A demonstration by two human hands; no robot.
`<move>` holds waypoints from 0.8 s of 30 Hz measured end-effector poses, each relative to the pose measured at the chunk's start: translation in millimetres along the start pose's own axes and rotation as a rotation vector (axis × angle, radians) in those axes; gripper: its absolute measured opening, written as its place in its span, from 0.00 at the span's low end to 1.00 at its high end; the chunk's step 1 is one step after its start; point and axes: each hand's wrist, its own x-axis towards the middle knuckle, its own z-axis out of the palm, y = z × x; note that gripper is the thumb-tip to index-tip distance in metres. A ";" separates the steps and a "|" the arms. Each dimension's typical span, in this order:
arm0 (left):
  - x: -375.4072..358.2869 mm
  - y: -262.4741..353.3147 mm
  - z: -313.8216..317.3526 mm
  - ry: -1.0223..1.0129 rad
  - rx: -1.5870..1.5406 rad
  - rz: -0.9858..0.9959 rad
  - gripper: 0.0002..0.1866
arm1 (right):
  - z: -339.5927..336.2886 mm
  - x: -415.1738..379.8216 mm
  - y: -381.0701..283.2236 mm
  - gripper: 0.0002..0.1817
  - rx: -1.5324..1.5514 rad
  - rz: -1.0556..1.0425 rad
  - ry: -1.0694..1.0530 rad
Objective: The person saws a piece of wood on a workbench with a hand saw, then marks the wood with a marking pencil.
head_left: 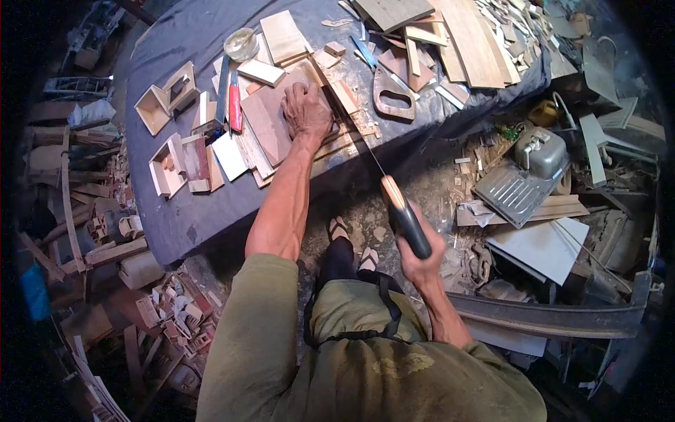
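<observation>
The right hand grips the black-and-wood-handled saw at the table's near edge; if its blade skips, it could cut the left hand, pressing dark brown wood beside it.

"What colour is the cloth over the desk?"
"Dark blue-grey."
"And the saw handle?"
"Black, with a pale tan end streaked in darker brown."
"The other saw's handle?"
"Brown, and its blade is bright blue."
"Anything red?"
"The vivid red tool, close to a plain white piece."
"How about the wood?"
"The flat board is a muted reddish brown; the long plank is light tan."
"The shirt?"
"Olive green, with a yellowish blotch."
"The sink?"
"Silvery grey, its drainer striped with ridges."
</observation>
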 end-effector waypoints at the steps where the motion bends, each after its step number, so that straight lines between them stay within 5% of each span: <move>1: -1.3 1.9 0.5 -0.007 0.013 -0.004 0.09 | 4.1 5.9 1.0 0.33 0.018 -0.006 0.002; 8: 1.3 3.7 1.6 0.073 -0.022 0.013 0.10 | -38.9 -71.0 0.1 0.33 0.028 -0.004 0.025; 13: 0.4 -1.4 4.4 0.057 -0.041 0.024 0.09 | 8.4 14.9 -0.9 0.33 0.047 -0.002 0.026; 19: 1.6 4.4 -0.4 0.031 -0.049 -0.009 0.09 | -28.7 -45.2 -11.8 0.33 0.011 0.039 -0.012; 24: 2.3 2.1 -0.2 0.016 -0.005 0.008 0.09 | -5.5 7.0 -19.3 0.32 0.045 0.086 -0.025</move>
